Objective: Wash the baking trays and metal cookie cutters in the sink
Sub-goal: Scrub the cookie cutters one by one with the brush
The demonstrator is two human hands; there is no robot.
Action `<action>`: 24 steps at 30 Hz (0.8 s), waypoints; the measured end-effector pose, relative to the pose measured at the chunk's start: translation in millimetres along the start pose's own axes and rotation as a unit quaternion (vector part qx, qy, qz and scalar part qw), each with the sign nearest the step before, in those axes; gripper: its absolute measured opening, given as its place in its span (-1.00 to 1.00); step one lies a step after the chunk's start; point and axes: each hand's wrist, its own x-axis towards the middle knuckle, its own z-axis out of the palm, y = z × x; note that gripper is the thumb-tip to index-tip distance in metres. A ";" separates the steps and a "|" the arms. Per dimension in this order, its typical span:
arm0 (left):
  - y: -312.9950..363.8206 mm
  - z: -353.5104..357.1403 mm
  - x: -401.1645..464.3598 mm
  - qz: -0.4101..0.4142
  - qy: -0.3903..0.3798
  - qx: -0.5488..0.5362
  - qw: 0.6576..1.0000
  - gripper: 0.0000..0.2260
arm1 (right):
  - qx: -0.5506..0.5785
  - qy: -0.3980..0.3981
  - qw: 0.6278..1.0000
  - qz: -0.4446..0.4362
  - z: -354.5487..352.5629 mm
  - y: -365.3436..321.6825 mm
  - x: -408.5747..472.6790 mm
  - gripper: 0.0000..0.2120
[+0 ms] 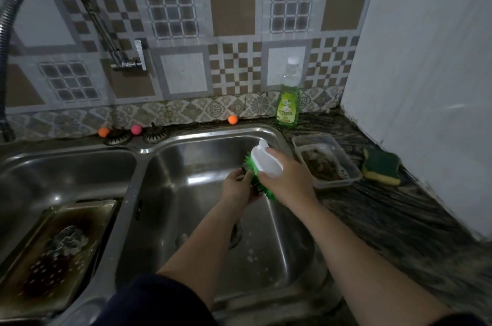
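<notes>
I see my right hand [286,179] with its fingers wrapped over the white handle of a green-bristled scrub brush [262,166], thumb lying along the top, held above the far right part of the right sink basin [186,219]. My left hand [238,188] curls its fingers round a small dark object [249,175] pressed against the bristles; it is too hidden for me to say whether it is a cookie cutter. Both hands hover over the basin, whose floor lies open beneath them down to the drain and a few suds. Left of the dividing ridge, a stained baking tray [57,251] leans in the left basin, filling its near half. On the dark counter just right of the basin's rim sits a clear plastic container [326,160], with a green and yellow sponge [382,166] beyond it near the white wall. A bottle of green dish soap [288,96] stands at the far right corner of the sink, and the faucet [127,59] juts from the tiled wall to the far left.
</notes>
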 end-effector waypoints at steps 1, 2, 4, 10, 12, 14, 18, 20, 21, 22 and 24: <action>0.3 -2.3 -0.4 0.000 0.006 -0.004 1.000 -0.80 | 0.006 -0.001 1.000 0.004 3.1 1.6 -3.5 -0.40; 1.3 -6.5 0.2 0.001 0.016 -0.009 1.000 -0.87 | 0.005 -0.010 1.000 -0.001 6.1 3.4 -9.1 -0.40; 3.4 -16.6 2.5 0.000 0.033 0.000 0.999 -0.94 | -0.013 -0.035 0.999 -0.021 10.7 4.8 -22.2 -0.40; 0.6 -15.6 -12.2 -0.013 -0.030 0.041 0.999 -0.87 | 0.042 -0.004 0.999 0.009 11.6 -4.4 1.6 -0.42; 5.4 -24.2 -11.2 -0.018 -0.018 0.019 0.999 -0.82 | 0.035 -0.025 0.999 0.001 13.9 -5.5 -2.6 -0.43; 10.1 -38.2 -3.1 -0.021 -0.001 -0.011 1.000 -0.75 | 0.041 -0.045 0.998 -0.019 19.2 -4.9 -12.2 -0.42; 15.5 -43.2 -13.8 -0.020 -0.062 -0.052 0.997 -0.78 | 0.072 -0.010 0.997 -0.009 22.7 -13.2 -1.1 -0.44; 16.0 -39.7 -19.1 -0.017 -0.087 -0.079 0.993 -0.77 | 0.060 -0.003 0.998 -0.004 22.3 -19.5 4.6 -0.44; 16.9 -41.0 -19.2 -0.012 -0.090 -0.101 0.991 -0.76 | 0.036 -0.007 0.999 -0.020 23.0 -21.9 1.5 -0.43; 19.0 -43.8 -17.2 -0.011 -0.086 -0.134 0.987 -0.75 | 0.011 -0.014 0.999 -0.043 23.4 -24.2 -4.7 -0.42; 22.9 -54.6 -12.4 -0.018 -0.066 -0.182 0.981 -0.78 | -0.004 -0.027 0.996 -0.083 26.9 -25.7 -19.5 -0.41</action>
